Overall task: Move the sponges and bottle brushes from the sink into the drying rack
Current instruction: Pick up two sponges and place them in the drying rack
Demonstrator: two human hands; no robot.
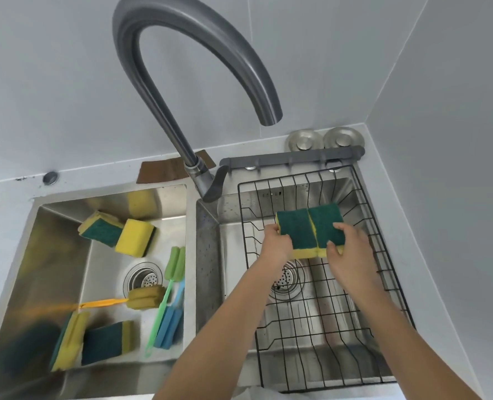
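Left hand [277, 241] curled on one green-and-yellow sponge [296, 230] — right hand [350, 246] pinching the second sponge [326, 223] just beside it. Both over the drying rack [384, 255]. Sponges touching edge to edge.

No legible text — no labels, brands or numbers.

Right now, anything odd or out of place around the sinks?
Mostly normal. One oddity: a brown patch stuck on the counter behind the faucet base, edges lifting. The sponges lie scattered in the left sink.
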